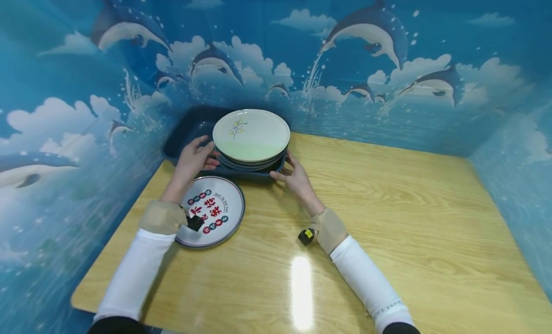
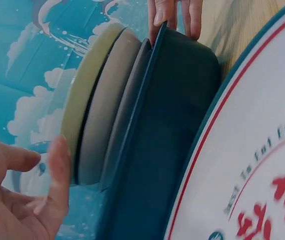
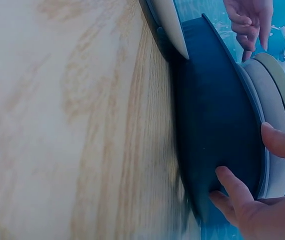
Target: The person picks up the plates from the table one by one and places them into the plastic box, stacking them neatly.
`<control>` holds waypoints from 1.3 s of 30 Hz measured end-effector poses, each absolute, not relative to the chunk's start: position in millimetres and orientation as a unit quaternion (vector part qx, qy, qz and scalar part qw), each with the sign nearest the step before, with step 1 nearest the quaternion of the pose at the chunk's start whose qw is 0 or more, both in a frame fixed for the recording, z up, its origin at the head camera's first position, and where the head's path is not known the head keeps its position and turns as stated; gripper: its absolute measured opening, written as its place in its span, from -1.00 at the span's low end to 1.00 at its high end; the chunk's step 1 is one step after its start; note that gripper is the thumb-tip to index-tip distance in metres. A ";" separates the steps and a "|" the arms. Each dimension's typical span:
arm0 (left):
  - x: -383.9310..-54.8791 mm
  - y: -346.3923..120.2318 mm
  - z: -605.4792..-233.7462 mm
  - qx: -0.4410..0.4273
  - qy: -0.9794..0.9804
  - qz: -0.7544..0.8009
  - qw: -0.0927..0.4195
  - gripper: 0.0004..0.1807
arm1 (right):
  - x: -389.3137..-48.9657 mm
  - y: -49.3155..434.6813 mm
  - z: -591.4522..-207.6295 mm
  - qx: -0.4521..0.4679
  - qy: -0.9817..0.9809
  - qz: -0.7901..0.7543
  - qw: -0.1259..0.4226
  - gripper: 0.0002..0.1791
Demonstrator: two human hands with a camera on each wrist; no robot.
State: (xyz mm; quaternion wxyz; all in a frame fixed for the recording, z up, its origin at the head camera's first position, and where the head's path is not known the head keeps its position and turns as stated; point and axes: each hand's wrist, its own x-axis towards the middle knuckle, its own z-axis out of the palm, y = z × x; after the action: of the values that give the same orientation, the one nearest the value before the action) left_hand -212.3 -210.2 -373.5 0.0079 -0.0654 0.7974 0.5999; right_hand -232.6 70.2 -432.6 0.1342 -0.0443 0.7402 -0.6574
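Note:
A stack of plates sits in the right part of a dark blue plastic basin [image 1: 185,132] at the table's back left. Its top plate [image 1: 258,128] is cream and pale green with a small sprig print. My left hand [image 1: 194,157] hovers at the left of the stack, fingers spread; the left wrist view shows its fingers [image 2: 60,170] near the plate edges, holding nothing. My right hand [image 1: 295,177] grips the basin's front right corner, thumb at the rim and fingers against the outer wall [image 3: 212,110]. A round white plate [image 1: 233,204] with red characters lies before the basin.
The wooden table [image 1: 388,219] stretches to the right of the basin. A dolphin-print backdrop [image 1: 327,75] stands close behind the basin and along the left side. The basin's left part [image 1: 202,118] is open beside the stack.

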 end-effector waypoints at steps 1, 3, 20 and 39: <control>-209.1 -211.2 -371.7 -0.064 0.803 0.593 -0.005 -0.30 | -232.7 70.1 -432.4 -0.044 0.741 -0.657 0.133 0.01; -202.9 -214.3 -368.1 -0.056 0.820 0.569 -0.034 -0.37 | -232.9 69.8 -432.5 -0.045 0.740 -0.659 0.131 0.01; -141.9 -300.9 -374.3 0.008 0.943 0.330 0.052 -0.45 | -232.3 69.6 -432.8 -0.044 0.734 -0.666 0.129 0.00; -118.8 -316.6 -429.7 -0.022 0.802 0.544 0.245 -0.45 | -233.8 69.4 -435.5 -0.042 0.745 -0.654 0.124 -0.02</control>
State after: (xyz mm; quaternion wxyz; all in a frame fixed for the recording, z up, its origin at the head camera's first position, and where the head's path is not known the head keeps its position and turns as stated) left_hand -118.8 -316.6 -429.7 0.2451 -0.0221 0.8021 0.5441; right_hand -233.8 69.4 -435.5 0.1245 -0.0422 0.7449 -0.6542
